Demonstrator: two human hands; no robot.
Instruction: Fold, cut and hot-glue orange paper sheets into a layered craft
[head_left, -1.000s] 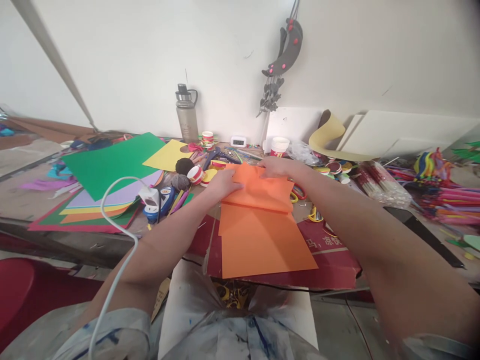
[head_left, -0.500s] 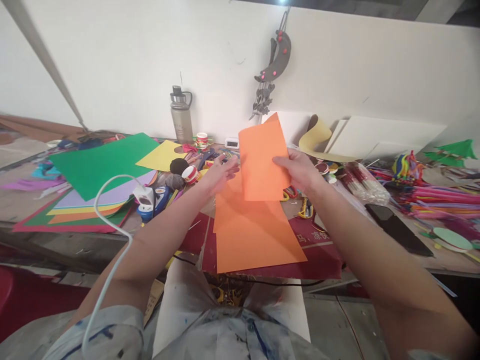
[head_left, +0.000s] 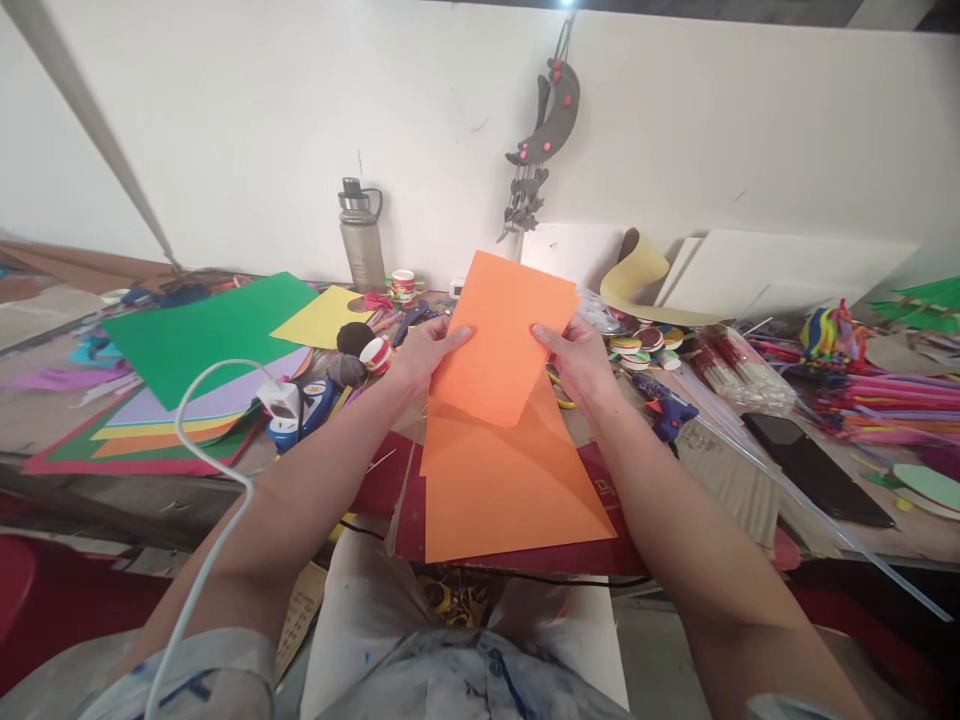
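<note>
I hold a folded orange paper sheet (head_left: pixel 499 335) up above the table between both hands. My left hand (head_left: pixel 426 352) grips its left edge and my right hand (head_left: pixel 577 355) grips its right edge, fingers closed on the paper. Below it a larger orange sheet (head_left: pixel 506 485) lies flat on a dark red cardboard piece (head_left: pixel 600 545) at the table's near edge.
Green (head_left: pixel 199 330), yellow (head_left: pixel 322 315) and purple paper sheets lie at the left beside a blue tool with a white cable (head_left: pixel 296 405). A metal bottle (head_left: pixel 360 240) stands at the wall. A blue glue gun (head_left: pixel 664 405), a black phone (head_left: pixel 814 468) and coloured craft sticks (head_left: pixel 892 400) lie right.
The folded orange sheet was pressed on the table, then lifted by my right hand alone. Now my left hand has joined it and both hold the sheet lower, nearer me.
</note>
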